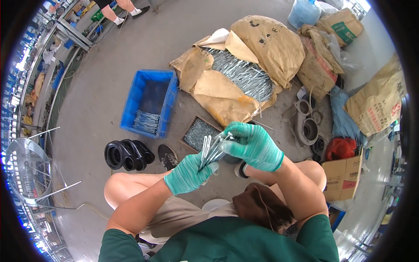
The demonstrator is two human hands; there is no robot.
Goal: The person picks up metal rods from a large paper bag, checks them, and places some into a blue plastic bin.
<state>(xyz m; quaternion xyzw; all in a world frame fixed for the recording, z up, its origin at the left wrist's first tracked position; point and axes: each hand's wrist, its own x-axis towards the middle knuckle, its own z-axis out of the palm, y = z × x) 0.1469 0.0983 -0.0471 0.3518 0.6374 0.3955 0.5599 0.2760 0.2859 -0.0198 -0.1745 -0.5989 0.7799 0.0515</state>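
A bundle of long, thin silver bolts (210, 153) stands tilted in my left hand (190, 175), whose gloved fingers wrap round its lower part. My right hand (258, 147), also in a green-and-white knitted glove, is closed at the upper right of the bundle. Its thumb and fingers pinch around a few bolt heads there. Just beyond the hands, a shallow box (185, 139) holds many small metal pieces. Similar long bolts (251, 81) fill a torn-open brown paper sack (214, 94) on the floor. A blue plastic bin (171, 98) has a row of bolts (146, 122) at its near end.
Black ring-shaped parts (128, 156) lie left of my shoe (167, 156). A metal fan (28, 170) stands at far left. Grey castings (307, 124), a red bag (340, 149), a cardboard box (342, 177) and sacks (375, 98) line the right. Another person's legs (118, 11) show at top left.
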